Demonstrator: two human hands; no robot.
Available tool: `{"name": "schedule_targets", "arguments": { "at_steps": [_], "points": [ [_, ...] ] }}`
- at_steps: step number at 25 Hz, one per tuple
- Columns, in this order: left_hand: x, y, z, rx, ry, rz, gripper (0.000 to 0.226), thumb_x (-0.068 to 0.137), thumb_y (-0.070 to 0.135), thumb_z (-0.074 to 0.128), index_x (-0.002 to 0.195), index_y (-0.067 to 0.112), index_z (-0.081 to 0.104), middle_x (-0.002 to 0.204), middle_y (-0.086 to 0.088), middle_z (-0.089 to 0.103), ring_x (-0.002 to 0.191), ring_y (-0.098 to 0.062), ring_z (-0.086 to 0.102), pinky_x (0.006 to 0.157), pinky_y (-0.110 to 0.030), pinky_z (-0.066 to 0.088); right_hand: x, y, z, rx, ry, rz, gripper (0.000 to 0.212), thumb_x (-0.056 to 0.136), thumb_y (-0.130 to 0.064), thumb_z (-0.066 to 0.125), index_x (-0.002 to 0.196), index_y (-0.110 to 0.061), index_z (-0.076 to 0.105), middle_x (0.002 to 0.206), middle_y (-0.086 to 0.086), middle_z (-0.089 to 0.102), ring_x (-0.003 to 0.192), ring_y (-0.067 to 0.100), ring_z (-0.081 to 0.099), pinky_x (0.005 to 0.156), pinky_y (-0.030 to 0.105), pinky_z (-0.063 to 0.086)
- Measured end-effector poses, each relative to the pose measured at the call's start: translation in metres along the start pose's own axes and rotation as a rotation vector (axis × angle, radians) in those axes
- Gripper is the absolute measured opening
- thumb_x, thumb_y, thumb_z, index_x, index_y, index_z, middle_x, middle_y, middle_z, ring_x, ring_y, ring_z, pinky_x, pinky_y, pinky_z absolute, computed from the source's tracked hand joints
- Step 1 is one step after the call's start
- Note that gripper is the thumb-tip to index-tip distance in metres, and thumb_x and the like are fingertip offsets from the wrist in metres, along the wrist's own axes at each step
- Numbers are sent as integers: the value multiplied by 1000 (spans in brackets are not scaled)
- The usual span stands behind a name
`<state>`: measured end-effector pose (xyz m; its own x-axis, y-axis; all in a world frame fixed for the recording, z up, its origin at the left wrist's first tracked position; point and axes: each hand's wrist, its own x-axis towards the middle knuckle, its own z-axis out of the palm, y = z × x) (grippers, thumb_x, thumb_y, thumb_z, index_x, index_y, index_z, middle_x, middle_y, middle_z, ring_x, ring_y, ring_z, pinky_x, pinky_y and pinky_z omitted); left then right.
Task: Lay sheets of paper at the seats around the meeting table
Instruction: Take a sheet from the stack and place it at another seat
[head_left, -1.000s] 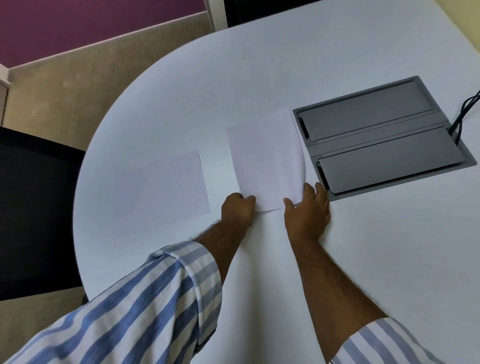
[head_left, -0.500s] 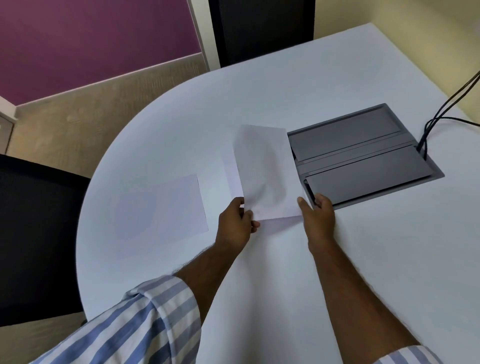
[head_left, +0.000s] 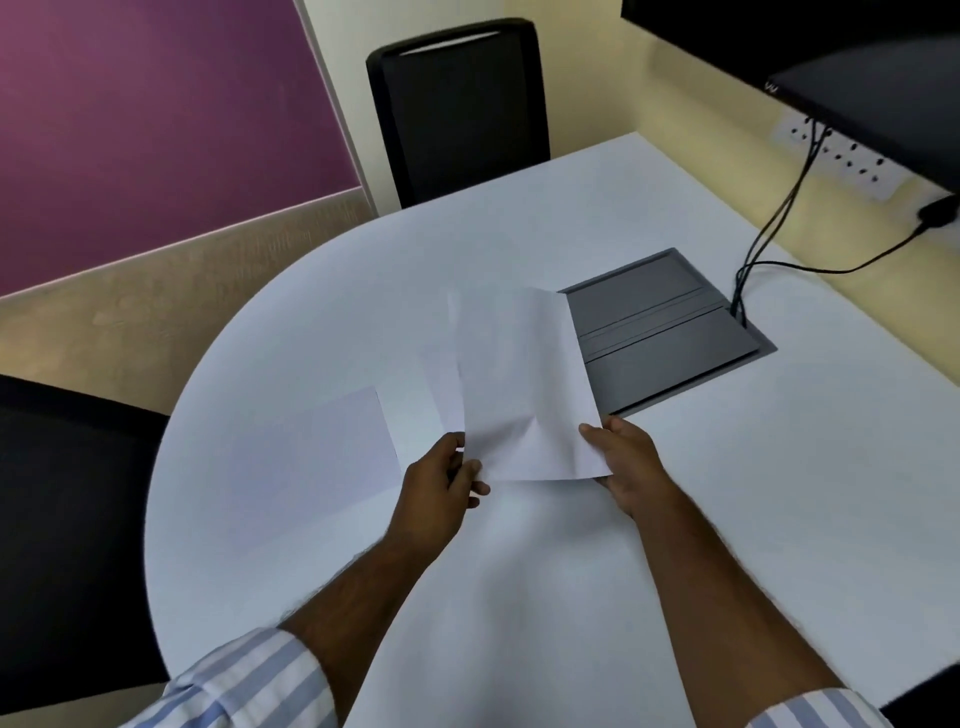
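Both hands grip the held sheets (head_left: 524, 384) by the near edge, lifted off the white meeting table (head_left: 519, 597) and tilted up: left hand (head_left: 441, 493) pinches the near-left corner, right hand (head_left: 626, 462) pinches the near-right side, thumb on top. At least two sheets overlap there, the rear one sticking out left. Another sheet (head_left: 317, 457) lies flat on the table to the left, near the black chair (head_left: 62, 519); the grey cable box (head_left: 670, 332) sits just behind the held sheets.
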<state>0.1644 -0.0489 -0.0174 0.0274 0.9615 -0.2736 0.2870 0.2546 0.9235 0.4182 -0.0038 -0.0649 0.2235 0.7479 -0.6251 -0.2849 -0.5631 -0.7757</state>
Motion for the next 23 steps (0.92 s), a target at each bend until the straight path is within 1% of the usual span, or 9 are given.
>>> {"name": "schedule_targets", "arguments": {
  "at_steps": [3, 5, 7, 9, 12, 15, 18, 20, 23],
  "points": [
    [-24, -1, -8, -24, -3, 5, 25, 104, 10, 57, 126, 20, 62, 97, -19, 70, 83, -21, 79, 71, -34, 63, -41, -1, -3, -93, 109, -212, 14, 94, -10, 72, 107, -13, 75, 108, 6, 80, 99, 25, 74, 92, 42, 59],
    [-44, 1, -9, -66, -16, 0, 28, 103, 10, 59, 130, 19, 60, 100, -22, 71, 85, -21, 79, 69, -31, 61, -73, 0, -6, -111, 149, -321, 14, 96, -9, 70, 107, -16, 75, 106, -1, 80, 99, 20, 76, 88, 34, 61],
    [-66, 6, -11, -133, -39, 0, 29, 101, 8, 61, 128, 18, 62, 98, -20, 73, 87, -22, 79, 69, -31, 61, -102, 5, -11, -125, 159, -393, 16, 97, -9, 68, 108, -19, 74, 106, -5, 80, 99, 16, 76, 87, 32, 61],
    [-88, 15, -12, -216, -85, -6, 27, 100, 8, 64, 124, 20, 65, 97, -12, 78, 90, -22, 79, 71, -31, 62, -130, 8, -17, -130, 169, -448, 16, 98, -10, 68, 111, -17, 74, 107, -4, 80, 98, 17, 77, 89, 36, 62],
    [-106, 23, -10, -342, -64, -90, 21, 101, 22, 67, 121, 21, 69, 94, 5, 81, 95, -20, 77, 79, -42, 66, -169, 11, -27, -169, 179, -500, 16, 98, -10, 68, 110, -19, 75, 106, -2, 80, 96, 17, 77, 84, 33, 63],
    [-109, 24, 1, -378, 29, -165, 17, 99, 34, 67, 110, 23, 75, 105, 2, 81, 101, -25, 77, 88, -54, 63, -196, 10, -41, -256, 177, -543, 15, 98, -10, 68, 106, -22, 74, 102, -5, 80, 90, 14, 77, 75, 24, 60],
    [-114, 24, 19, -373, 57, -185, 15, 98, 26, 66, 108, 21, 75, 106, -3, 80, 102, -30, 76, 81, -52, 66, -207, 13, -60, -344, 227, -577, 15, 98, -14, 69, 111, -18, 75, 107, -5, 78, 96, 15, 76, 86, 31, 60],
    [-125, 23, 35, -377, 4, -190, 17, 100, 21, 63, 113, 18, 73, 108, -3, 79, 101, -29, 76, 72, -43, 65, -212, 16, -79, -377, 272, -590, 16, 97, -15, 71, 112, -18, 74, 109, -5, 77, 102, 15, 74, 92, 34, 59],
    [-142, 29, 54, -377, -91, -199, 21, 101, 14, 60, 119, 18, 69, 111, -4, 77, 98, -28, 76, 67, -39, 65, -211, 20, -107, -423, 325, -584, 22, 96, -15, 73, 117, -17, 73, 116, -4, 75, 113, 15, 69, 101, 36, 56]
  ]
}}
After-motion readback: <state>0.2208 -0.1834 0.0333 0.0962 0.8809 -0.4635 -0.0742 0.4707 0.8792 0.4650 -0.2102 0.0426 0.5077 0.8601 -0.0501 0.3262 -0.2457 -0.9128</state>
